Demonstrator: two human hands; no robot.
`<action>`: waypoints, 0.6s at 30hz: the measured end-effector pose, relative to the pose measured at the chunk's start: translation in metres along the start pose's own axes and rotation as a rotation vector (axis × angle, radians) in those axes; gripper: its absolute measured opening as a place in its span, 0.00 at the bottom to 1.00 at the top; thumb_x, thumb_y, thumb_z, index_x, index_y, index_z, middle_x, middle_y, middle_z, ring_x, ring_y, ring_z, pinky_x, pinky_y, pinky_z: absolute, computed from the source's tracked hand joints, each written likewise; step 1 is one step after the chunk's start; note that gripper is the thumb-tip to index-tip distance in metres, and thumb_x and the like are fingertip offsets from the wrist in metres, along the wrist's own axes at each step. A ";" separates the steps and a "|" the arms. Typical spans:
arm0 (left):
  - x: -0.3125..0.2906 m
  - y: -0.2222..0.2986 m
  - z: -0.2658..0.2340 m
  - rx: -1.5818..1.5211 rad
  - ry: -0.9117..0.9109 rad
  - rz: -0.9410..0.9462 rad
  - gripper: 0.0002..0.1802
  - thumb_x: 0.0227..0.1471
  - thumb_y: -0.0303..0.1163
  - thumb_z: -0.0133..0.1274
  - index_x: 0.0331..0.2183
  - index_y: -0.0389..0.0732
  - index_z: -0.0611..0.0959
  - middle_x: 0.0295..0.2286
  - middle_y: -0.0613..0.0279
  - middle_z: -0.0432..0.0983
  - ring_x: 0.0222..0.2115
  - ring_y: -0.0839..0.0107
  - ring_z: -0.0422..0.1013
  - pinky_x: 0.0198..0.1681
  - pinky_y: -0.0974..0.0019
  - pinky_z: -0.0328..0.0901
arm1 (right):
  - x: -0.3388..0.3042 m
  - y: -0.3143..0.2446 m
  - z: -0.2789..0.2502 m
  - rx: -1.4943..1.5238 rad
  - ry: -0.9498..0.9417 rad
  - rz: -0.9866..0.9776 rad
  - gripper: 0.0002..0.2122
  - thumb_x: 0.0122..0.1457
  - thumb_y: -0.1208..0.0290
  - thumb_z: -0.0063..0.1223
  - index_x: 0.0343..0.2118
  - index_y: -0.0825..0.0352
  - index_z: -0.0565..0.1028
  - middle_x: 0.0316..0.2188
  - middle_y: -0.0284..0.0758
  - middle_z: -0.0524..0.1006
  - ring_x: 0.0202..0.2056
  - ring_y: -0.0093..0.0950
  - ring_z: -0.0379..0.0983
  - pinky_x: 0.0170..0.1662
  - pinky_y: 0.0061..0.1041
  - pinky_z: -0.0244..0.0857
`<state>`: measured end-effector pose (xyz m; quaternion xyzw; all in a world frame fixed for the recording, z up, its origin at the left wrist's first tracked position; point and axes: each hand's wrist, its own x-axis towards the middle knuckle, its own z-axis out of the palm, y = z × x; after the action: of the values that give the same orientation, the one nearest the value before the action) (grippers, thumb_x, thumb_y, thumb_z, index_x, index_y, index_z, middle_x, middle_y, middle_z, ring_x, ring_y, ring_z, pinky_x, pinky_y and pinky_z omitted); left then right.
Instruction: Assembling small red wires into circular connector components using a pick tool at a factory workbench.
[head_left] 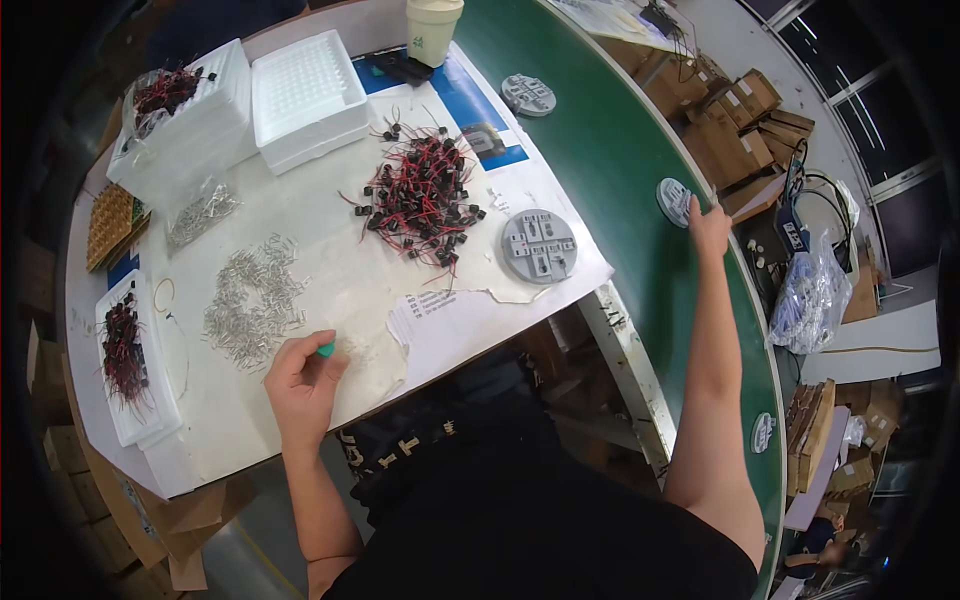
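Observation:
Above the near side of the white table, my left hand (303, 385) is closed, with a small green piece (326, 350) showing at the fingertips; its kind I cannot make out. Just beyond that hand lies a loose spread of small shiny metal pins (252, 300). My right arm reaches over the green conveyor belt (640, 240). There my right hand (709, 228) has its fingers on the edge of a round grey disc (675, 202). Another round grey disc, holding small parts in its slots (540, 246), rests at the table's right edge. A heap of black components with red wires (420, 195) lies mid-table.
White foam trays (310, 95) stand at the back, one topped with wired components. A bag of pins (203, 212) lies in front. Another foam tray (160, 400) sits left. Further discs (529, 95) ride the belt. A pale cup (432, 35) stands at the far edge.

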<state>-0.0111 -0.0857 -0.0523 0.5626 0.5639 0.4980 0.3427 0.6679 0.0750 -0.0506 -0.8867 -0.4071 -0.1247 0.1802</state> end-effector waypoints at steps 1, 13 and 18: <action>-0.003 0.004 -0.003 0.003 -0.009 0.011 0.10 0.58 0.20 0.62 0.43 0.34 0.88 0.32 0.66 0.78 0.30 0.77 0.70 0.35 0.73 0.65 | -0.025 -0.034 -0.019 0.297 0.043 -0.137 0.18 0.62 0.60 0.66 0.42 0.73 0.83 0.36 0.36 0.85 0.38 0.26 0.79 0.46 0.27 0.73; -0.013 0.019 -0.012 0.159 -0.042 0.190 0.26 0.48 0.25 0.72 0.51 0.36 0.85 0.42 0.57 0.83 0.42 0.66 0.77 0.46 0.66 0.69 | -0.220 -0.202 -0.149 0.583 -0.730 -1.138 0.09 0.54 0.72 0.69 0.38 0.64 0.84 0.33 0.37 0.81 0.32 0.42 0.79 0.37 0.37 0.73; -0.002 0.033 -0.001 0.308 -0.121 0.306 0.46 0.38 0.36 0.78 0.59 0.39 0.79 0.52 0.51 0.79 0.52 0.55 0.74 0.55 0.56 0.69 | -0.268 -0.281 -0.145 0.683 -0.891 -1.433 0.10 0.51 0.78 0.69 0.37 0.67 0.84 0.35 0.37 0.83 0.35 0.40 0.81 0.39 0.33 0.75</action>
<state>-0.0022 -0.0922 -0.0206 0.7161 0.5198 0.4175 0.2066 0.2707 0.0015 0.0432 -0.2856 -0.9075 0.2749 0.1386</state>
